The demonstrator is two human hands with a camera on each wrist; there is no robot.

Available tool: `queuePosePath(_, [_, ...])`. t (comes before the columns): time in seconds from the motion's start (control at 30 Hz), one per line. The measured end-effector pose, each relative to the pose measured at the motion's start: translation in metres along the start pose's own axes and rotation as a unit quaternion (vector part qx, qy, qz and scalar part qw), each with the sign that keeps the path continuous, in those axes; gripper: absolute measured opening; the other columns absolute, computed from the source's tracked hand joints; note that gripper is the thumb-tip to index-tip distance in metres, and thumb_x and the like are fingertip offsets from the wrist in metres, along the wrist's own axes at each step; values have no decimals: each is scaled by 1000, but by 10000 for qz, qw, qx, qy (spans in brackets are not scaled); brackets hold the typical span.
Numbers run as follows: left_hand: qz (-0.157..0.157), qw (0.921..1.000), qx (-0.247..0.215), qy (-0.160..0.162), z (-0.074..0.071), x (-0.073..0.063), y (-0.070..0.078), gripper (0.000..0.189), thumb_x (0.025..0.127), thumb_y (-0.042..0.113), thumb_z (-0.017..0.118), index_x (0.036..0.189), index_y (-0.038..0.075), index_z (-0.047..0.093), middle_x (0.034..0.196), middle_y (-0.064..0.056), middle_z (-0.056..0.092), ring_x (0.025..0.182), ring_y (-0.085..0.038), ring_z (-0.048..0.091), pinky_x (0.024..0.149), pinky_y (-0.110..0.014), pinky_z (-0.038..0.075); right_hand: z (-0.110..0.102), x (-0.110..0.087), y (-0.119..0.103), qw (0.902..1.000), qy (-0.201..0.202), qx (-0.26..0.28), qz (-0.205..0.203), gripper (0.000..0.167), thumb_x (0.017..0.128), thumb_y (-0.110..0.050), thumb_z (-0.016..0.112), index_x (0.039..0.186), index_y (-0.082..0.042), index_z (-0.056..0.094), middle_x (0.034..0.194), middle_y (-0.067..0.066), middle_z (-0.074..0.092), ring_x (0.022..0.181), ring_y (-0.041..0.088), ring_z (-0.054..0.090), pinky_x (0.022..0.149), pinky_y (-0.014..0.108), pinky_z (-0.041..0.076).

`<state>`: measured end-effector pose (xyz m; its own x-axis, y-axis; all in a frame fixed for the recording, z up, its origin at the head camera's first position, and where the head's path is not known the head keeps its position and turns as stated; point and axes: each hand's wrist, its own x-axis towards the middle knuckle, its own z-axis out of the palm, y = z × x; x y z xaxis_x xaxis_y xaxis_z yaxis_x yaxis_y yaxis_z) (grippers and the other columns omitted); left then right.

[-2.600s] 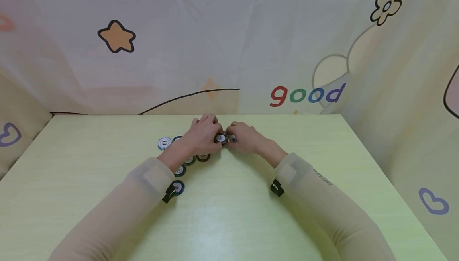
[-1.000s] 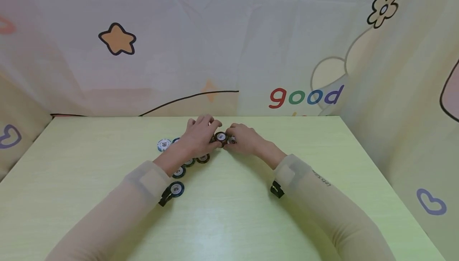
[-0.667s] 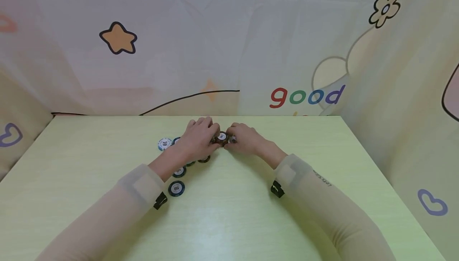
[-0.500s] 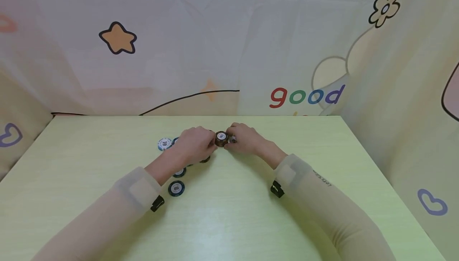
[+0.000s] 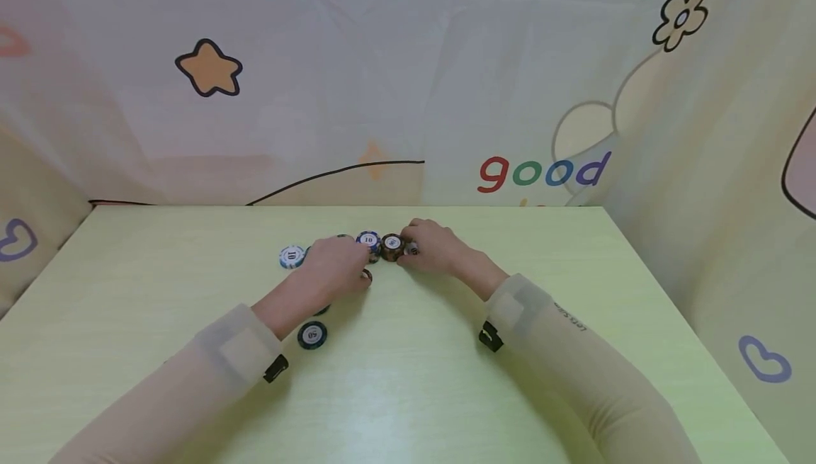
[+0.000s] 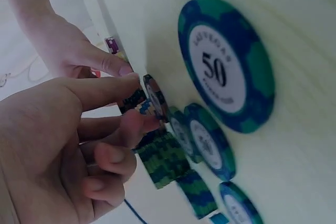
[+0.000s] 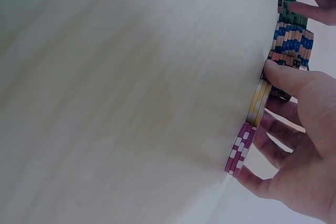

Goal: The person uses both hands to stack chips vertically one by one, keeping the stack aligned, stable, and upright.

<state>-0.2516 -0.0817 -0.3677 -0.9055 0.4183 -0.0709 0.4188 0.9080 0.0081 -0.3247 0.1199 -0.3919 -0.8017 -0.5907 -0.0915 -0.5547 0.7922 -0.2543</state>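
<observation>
In the head view my left hand [image 5: 338,262] is left of centre, over the loose poker chips. Its thumb and forefinger pinch the edges of a dark poker chip [image 6: 156,98] lying near the stacks. My right hand [image 5: 436,248] grips the brown stack of poker chips [image 5: 392,246], thumb on the near side and fingers behind. Left of that stack stands a blue-and-orange stack [image 7: 291,44] with a 10 on its top. A short yellow stack [image 7: 258,103] and a purple-and-white stack [image 7: 240,148] sit under my right palm and fingers.
A blue-green 50 chip [image 6: 226,64] lies nearest on the pale table [image 5: 408,379]. More blue-green chips [image 6: 210,141] and green stacks [image 6: 163,158] are by my left hand. A white-and-blue 10 chip [image 5: 292,256] lies at far left. A printed curtain [image 5: 319,95] hangs behind.
My left hand has drawn away from the brown stack, leftward and nearer, to a loose chip, uncovering the blue 10-topped stack. My right hand has stayed in place.
</observation>
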Motion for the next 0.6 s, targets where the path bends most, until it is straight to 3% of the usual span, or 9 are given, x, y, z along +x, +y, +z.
queuePosePath(0.17, [-66, 9998, -188, -90, 3, 0, -2, 27, 92, 31, 79, 82, 11, 64, 74, -4, 57, 66, -18, 53, 53, -32, 44, 1, 0, -1, 10000, 9, 7, 17, 41, 97, -29, 74, 128, -4, 67, 122, 10, 62, 110, 26, 59, 91, 50, 51])
queuePosePath(0.4, [171, 9982, -571, -85, 7, 2, 2, 25, 94, 24, 77, 76, 12, 63, 67, -2, 57, 61, -16, 51, 51, -27, 37, 1, -1, 0, 10000, 72, 16, 35, 39, 96, -29, 75, 126, -4, 68, 120, 10, 63, 109, 25, 59, 90, 50, 51])
queuePosePath(0.6, [171, 9969, -749, -139, 8, 2, 3, 21, 94, 24, 77, 82, 12, 65, 71, -2, 58, 63, -16, 52, 53, -28, 38, 2, -1, 0, 10000, 95, 3, -14, 38, 96, -29, 74, 126, -5, 68, 120, 9, 63, 109, 25, 59, 90, 50, 51])
